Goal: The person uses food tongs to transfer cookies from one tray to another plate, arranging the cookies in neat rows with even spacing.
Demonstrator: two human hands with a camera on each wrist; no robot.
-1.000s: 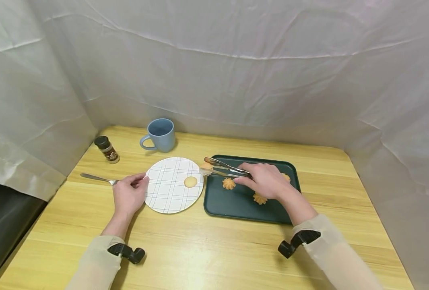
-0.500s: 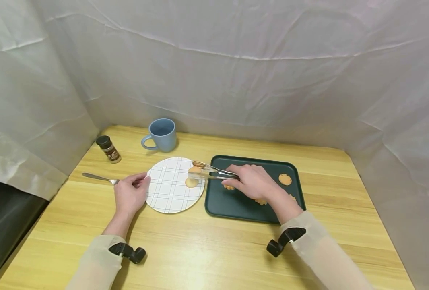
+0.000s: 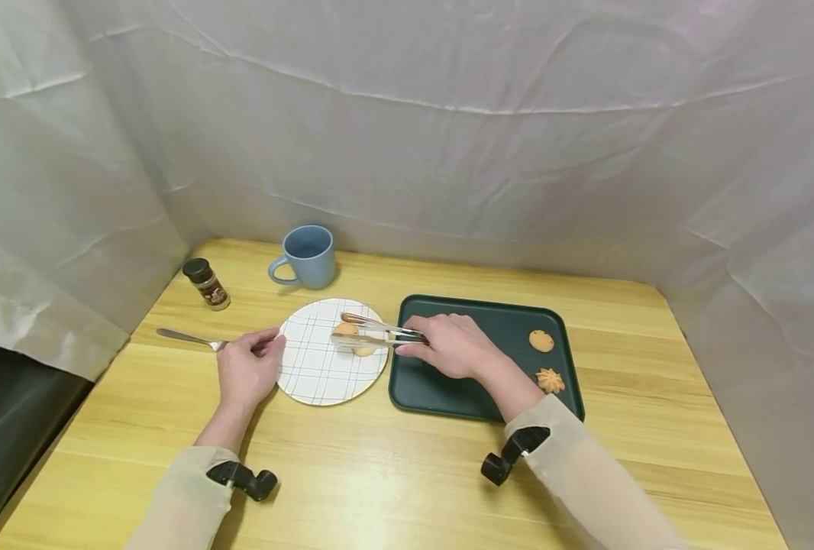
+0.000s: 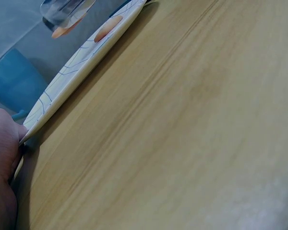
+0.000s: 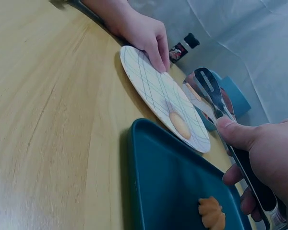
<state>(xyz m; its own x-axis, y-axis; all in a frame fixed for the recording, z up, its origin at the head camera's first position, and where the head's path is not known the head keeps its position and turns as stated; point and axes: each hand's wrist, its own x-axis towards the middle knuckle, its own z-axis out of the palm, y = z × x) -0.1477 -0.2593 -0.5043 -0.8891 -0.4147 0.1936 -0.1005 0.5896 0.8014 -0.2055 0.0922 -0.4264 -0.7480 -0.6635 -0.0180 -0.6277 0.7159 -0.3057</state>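
Note:
My right hand (image 3: 451, 345) grips a pair of metal tongs (image 3: 371, 323) with a dark handle. Between the tongs' tips is a round golden cookie (image 3: 344, 330); the left wrist view shows this cookie (image 4: 67, 29) raised above the plate. The white plate (image 3: 311, 374) has thin grid lines, and another cookie (image 5: 180, 125) lies flat toward its right side, partly covered by the tongs in the head view. At the plate's left rim, my left hand (image 3: 247, 368) pinches the edge between thumb and fingers.
Right of the plate lies a dark green tray (image 3: 417, 389) bearing a round cookie (image 3: 541, 341) and a star-shaped one (image 3: 550, 380). Behind the plate stands a blue mug (image 3: 316, 267). A black-capped spice jar (image 3: 209, 286) and a metal piece of cutlery (image 3: 183, 336) are at left.
My right hand has carried the tongs and cookie leftward from the tray's left edge to over the plate, uncovering cookies on the tray's right side. My left hand stays at the rim.

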